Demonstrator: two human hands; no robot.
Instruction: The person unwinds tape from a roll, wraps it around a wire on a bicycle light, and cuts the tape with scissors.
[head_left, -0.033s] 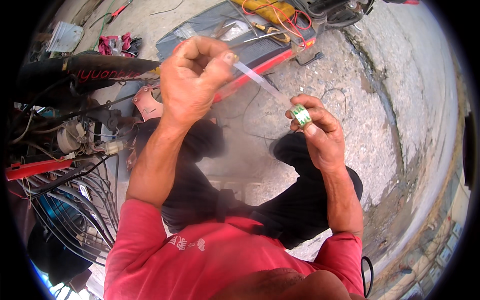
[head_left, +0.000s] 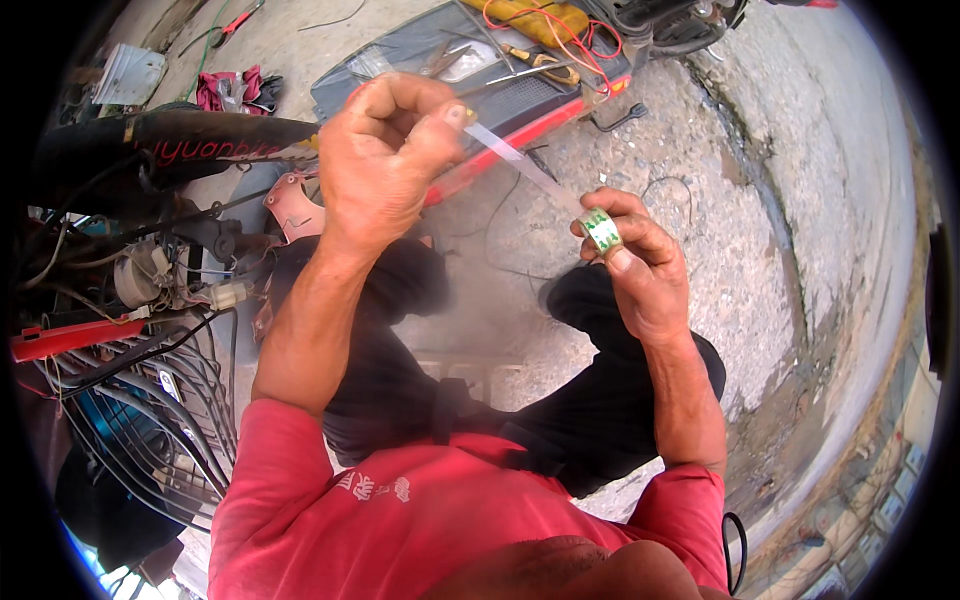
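Between my two hands stretches a strip of clear tape (head_left: 520, 160), slanting down to the right. My left hand (head_left: 385, 160) pinches its free end between thumb and forefinger, with the other fingers curled. In my right hand (head_left: 645, 265) is a small tape roll (head_left: 601, 231) with a green-and-white patterned core, gripped by thumb and fingers. Both hands are raised above my knees, well apart from each other.
At left stands a partly stripped vehicle with loose wires (head_left: 225, 293) and a wire basket (head_left: 150, 420). Ahead lies a grey, red-edged panel (head_left: 470, 175) bearing pliers (head_left: 545, 65), red wire (head_left: 590, 60) and a yellow object (head_left: 550, 22). A dark wrench (head_left: 622, 119) lies on the concrete.
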